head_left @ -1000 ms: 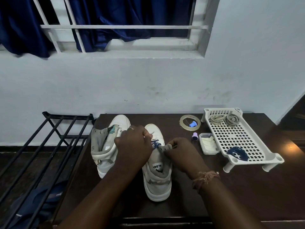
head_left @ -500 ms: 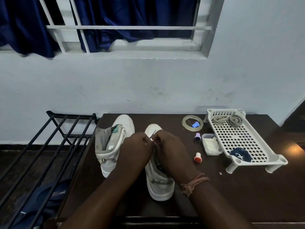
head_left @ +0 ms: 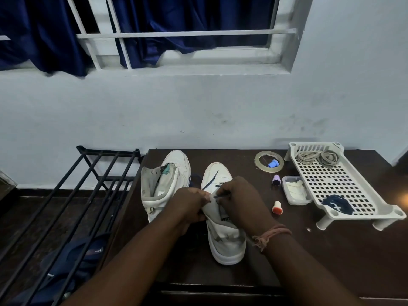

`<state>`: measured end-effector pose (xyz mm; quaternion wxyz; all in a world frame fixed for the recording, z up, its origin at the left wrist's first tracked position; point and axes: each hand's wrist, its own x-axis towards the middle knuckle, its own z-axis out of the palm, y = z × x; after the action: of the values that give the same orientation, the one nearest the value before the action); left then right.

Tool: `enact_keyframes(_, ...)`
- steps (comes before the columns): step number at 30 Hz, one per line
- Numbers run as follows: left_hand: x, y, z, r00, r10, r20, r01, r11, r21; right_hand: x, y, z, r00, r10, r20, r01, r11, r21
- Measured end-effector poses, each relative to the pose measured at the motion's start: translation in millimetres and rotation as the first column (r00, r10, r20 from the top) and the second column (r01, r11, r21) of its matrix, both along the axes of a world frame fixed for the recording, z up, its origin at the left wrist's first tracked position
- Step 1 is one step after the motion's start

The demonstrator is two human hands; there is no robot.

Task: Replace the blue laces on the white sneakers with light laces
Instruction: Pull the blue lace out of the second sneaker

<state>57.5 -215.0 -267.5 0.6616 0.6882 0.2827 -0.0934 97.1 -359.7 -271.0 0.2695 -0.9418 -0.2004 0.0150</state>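
- A dark wooden tabotop is not the word here: a dark wooden tabletop runs from a pale wall at its far edge to the viewer at its near edge; bare wood lies along the near right part.
- Off the tabletop's left edge stands a black metal rack, close beside it.
- Near the left edge stands an unlaced white sneaker, toe toward the far edge, its collar open.
- Just right of it, at the middle, a second white sneaker points the same way, heel close to the near edge.
- A blue lace crosses this sneaker's toe and trails between the two shoes.
- The left hand grips the second sneaker's left side, fingers curled round it.
- The right hand pinches the blue lace at the eyelets.
- At the far right corner sits a white perforated tray holding coiled light laces at its far end and a bundled blue lace at its near end.
- Between tray and sneaker lie a tape roll, small caps and a clear box.
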Motion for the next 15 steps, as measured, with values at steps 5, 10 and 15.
enact_keyframes(5,4,-1,-3,0.999,-0.018,0.039,0.015,0.996,0.087,-1,0,6,0.999,0.006,0.038,-0.002,0.995,-0.099)
enact_keyframes(10,5,3,0,0.999,-0.007,0.048,0.004,0.998,0.066,3,-12,20,0.961,-0.189,0.202,0.202,0.978,-0.047)
enact_keyframes(15,5,3,0,0.997,-0.031,0.071,0.024,0.995,0.092,2,-22,28,0.938,-0.283,0.199,0.303,0.949,-0.08)
